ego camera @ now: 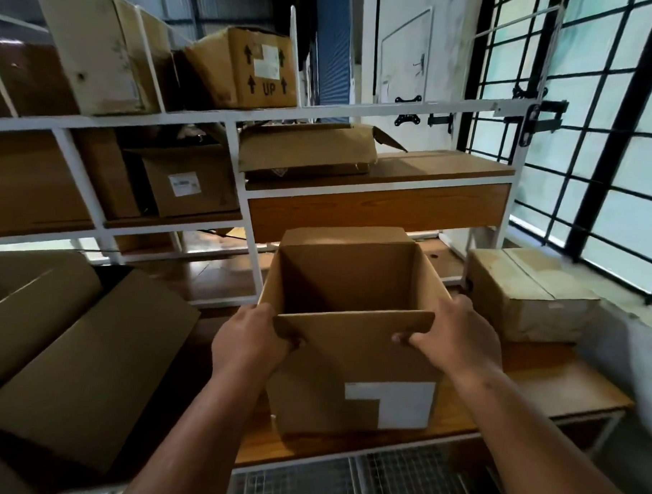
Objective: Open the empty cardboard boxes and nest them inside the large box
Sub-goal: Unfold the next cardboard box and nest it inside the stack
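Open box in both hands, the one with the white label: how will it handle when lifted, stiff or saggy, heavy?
The open box looks empty inside, so probably light. Left hand and right hand pinch the near flap, which may bend rather than bear load. With its top open, the walls could skew if squeezed.

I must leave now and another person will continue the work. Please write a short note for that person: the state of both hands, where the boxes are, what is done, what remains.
Left hand: grips the near flap of the open box at its left corner.
Right hand: grips the same flap at its right corner.
Open box: upright in front of the person, top open, looks empty, white label on its near side.
Large box: lower left, flaps spread open.
Taped box: right, closed.
Done: this box is opened.
Left: put it inside the large box, then open and nest the others.
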The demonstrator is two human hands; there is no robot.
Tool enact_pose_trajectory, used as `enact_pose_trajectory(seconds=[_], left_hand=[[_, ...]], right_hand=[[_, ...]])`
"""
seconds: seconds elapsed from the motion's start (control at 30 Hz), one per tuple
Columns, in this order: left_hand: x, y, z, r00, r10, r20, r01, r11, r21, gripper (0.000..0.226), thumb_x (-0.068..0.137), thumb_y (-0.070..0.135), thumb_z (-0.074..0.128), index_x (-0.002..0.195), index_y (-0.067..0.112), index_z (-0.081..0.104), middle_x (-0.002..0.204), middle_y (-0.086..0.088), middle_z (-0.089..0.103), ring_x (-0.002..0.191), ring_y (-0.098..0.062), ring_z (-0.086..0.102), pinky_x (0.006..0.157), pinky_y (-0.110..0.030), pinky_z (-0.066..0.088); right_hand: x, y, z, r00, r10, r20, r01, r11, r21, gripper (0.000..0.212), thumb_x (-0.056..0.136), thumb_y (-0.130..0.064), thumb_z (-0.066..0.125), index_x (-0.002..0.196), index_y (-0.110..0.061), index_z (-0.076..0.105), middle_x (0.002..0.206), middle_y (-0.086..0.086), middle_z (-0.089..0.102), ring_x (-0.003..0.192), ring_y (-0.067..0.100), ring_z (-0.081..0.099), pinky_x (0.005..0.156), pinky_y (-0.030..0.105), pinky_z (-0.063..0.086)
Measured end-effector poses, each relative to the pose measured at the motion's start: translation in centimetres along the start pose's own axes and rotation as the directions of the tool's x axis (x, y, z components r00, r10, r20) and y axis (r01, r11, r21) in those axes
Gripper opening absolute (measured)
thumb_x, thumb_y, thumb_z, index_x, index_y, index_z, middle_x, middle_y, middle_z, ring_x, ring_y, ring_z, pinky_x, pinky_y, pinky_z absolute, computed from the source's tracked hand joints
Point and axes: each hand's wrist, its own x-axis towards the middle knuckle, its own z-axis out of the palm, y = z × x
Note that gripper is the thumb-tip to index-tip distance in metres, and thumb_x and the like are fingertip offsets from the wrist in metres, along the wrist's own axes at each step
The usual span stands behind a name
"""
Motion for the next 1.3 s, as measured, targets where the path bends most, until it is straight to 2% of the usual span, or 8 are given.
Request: enact_pose_trajectory(seconds=[0.17,0.4,0.6,0.83,0.93,1.03,1.23,1.3], left_hand=[[0.6,-2.7,-4.5,0.997,0.035,-0.069,-0.032,0.998,0.046,0.063,0.074,0.072,0.085,0.118,0.031,0.065,0.111,0.007,0.068,0.105,-0.019,0.066,0.083,-0.037,0.059],[-0.2,-5.3,-13.2,0.956,-0.149,-0.254,0.122,0.985,-0.12,0.052,0.076,0.047,0.095,0.109,0.034,0.057,0.1,0.008,0.063,0.085,-0.01,0.063,0.07,-0.034,0.059],[-1.4,-9.2,-20.1,0.909,-0.212,-0.36,0.203,0.977,-0.062,0.056,0.072,0.052,0.095,0.106,0.03,0.056,0.094,0.007,0.063,0.082,-0.015,0.063,0.065,-0.036,0.053],[-3.4,-17.3,-29.6,0.887,-0.198,-0.417,0.183,0.98,-0.076,0.063,0.069,0.054,0.098,0.112,0.029,0.06,0.099,0.006,0.066,0.09,-0.017,0.067,0.069,-0.036,0.059],[-3.1,-22.7,-34.6,0.889,-0.182,-0.42,0.177,0.983,-0.052,0.06,0.072,0.051,0.098,0.109,0.027,0.057,0.093,0.009,0.059,0.089,-0.017,0.062,0.061,-0.027,0.044],[-2.3,-28.5,-38.7,0.887,-0.179,-0.425,0.193,0.981,-0.011,0.062,0.068,0.057,0.098,0.108,0.026,0.063,0.095,0.004,0.061,0.088,-0.018,0.06,0.061,-0.031,0.039],[1.2,-37.3,-44.5,0.898,-0.168,-0.405,0.064,0.964,-0.258,0.078,0.041,0.068,0.098,0.1,0.023,0.074,0.1,-0.003,0.076,0.092,-0.023,0.075,0.073,-0.045,0.068],[2.9,-38.5,-46.8,0.912,-0.096,-0.399,-0.007,0.968,-0.249,0.068,0.054,0.062,0.101,0.102,0.023,0.074,0.099,0.0,0.075,0.089,-0.02,0.076,0.074,-0.043,0.069]], right_hand=[[-0.4,-3.6,-2.8,0.997,-0.029,-0.069,0.03,0.999,0.016,0.075,0.081,-0.063,0.091,0.134,-0.019,0.063,0.125,0.007,0.066,0.102,0.026,0.074,0.064,0.031,0.056],[-0.7,-10.9,-8.0,0.98,-0.149,-0.135,0.18,0.947,0.267,0.086,0.083,-0.055,0.092,0.145,-0.016,0.048,0.138,0.012,0.061,0.117,0.03,0.07,0.08,0.035,0.061],[-1.8,-16.4,-11.1,0.95,-0.248,-0.192,0.309,0.843,0.441,0.095,0.083,-0.056,0.09,0.15,-0.01,0.041,0.142,0.017,0.057,0.123,0.035,0.068,0.086,0.042,0.062],[-4.8,-25.4,-15.5,0.875,-0.364,-0.319,0.476,0.767,0.431,0.108,0.083,-0.069,0.081,0.159,-0.007,0.036,0.146,0.021,0.055,0.124,0.038,0.067,0.081,0.043,0.06],[-7.2,-31.4,-16.9,0.837,-0.36,-0.412,0.521,0.754,0.4,0.117,0.073,-0.084,0.08,0.153,-0.008,0.04,0.136,0.019,0.061,0.118,0.036,0.069,0.076,0.04,0.055],[-9.4,-37.5,-18.0,0.796,-0.373,-0.477,0.563,0.746,0.356,0.117,0.071,-0.086,0.08,0.149,-0.009,0.041,0.135,0.02,0.06,0.115,0.037,0.068,0.076,0.043,0.057],[-11.2,-47.8,-24.4,0.733,-0.332,-0.593,0.539,0.816,0.21,0.117,0.065,-0.089,0.081,0.14,-0.005,0.049,0.129,0.024,0.062,0.112,0.042,0.065,0.077,0.043,0.05],[-11.1,-49.9,-26.4,0.715,-0.298,-0.633,0.509,0.842,0.178,0.116,0.063,-0.093,0.079,0.135,-0.005,0.051,0.125,0.025,0.064,0.11,0.044,0.067,0.078,0.046,0.054]])
